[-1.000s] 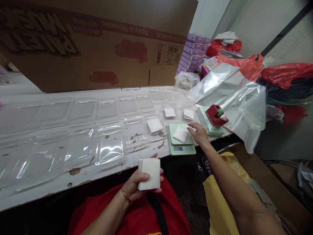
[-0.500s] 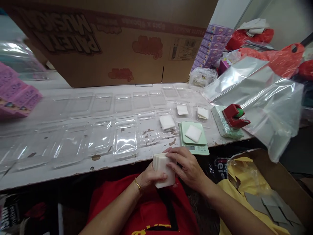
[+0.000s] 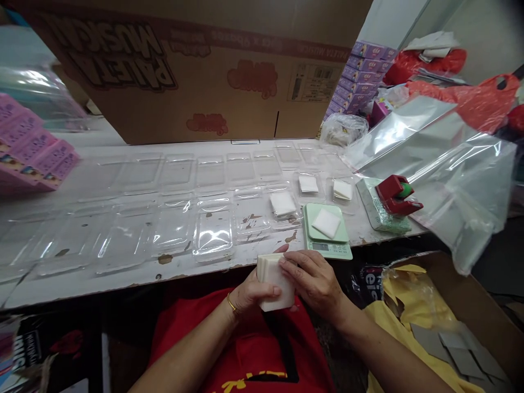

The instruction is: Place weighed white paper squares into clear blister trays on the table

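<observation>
The left hand (image 3: 249, 292) has its grip round a thick stack of square white sheets (image 3: 275, 292), the right hand (image 3: 319, 281) against it (pinching or touching, I cannot tell), and three clear plastic trays (image 3: 346, 207) beyond hold white squares (image 3: 282, 203).

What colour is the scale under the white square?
Pale green; the head view shows the scale best.

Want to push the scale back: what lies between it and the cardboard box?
In the head view, clear plastic trays lie between the digital scale and the cardboard box; the one just behind the scale holds white squares.
</observation>
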`<state>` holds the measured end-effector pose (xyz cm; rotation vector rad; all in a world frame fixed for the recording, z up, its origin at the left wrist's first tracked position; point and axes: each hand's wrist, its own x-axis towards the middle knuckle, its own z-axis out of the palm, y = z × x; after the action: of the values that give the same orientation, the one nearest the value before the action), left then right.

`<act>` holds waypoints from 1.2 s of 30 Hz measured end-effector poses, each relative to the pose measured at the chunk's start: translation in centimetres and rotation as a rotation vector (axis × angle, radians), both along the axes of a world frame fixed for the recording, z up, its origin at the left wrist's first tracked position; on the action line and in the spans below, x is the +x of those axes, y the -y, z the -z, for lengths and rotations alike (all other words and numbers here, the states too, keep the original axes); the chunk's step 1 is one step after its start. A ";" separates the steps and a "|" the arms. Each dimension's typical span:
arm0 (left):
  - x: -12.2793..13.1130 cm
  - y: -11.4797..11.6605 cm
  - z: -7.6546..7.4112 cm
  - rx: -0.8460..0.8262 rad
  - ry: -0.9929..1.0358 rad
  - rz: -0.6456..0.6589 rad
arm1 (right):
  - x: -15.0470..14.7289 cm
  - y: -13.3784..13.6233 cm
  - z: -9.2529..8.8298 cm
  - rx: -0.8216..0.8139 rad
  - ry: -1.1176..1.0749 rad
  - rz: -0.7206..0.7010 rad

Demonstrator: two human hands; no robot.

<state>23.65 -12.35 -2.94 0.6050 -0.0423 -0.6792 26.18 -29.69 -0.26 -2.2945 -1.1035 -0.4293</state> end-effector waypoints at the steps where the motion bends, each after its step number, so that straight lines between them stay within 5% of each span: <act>1: 0.0 0.0 0.0 0.003 -0.001 0.012 | 0.0 -0.1 -0.1 0.027 -0.029 0.011; 6: 0.0 0.0 0.3 -0.005 0.013 0.023 | 0.2 -0.6 -0.4 0.139 -0.130 0.043; 21: -0.3 -0.1 0.5 -0.017 0.007 -0.004 | -0.1 -0.1 0.3 0.083 0.011 -0.011; 31: -0.2 0.2 1.8 -0.001 0.016 0.071 | 0.1 -0.8 -1.1 0.235 -0.450 0.014; 36: 0.0 0.0 3.1 -0.048 -0.063 0.115 | 1.6 1.9 -1.6 0.254 -0.572 0.119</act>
<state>23.64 -12.35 -6.07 0.5377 -0.0343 -0.8062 27.76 -31.61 1.32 -2.0674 -0.5928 0.0509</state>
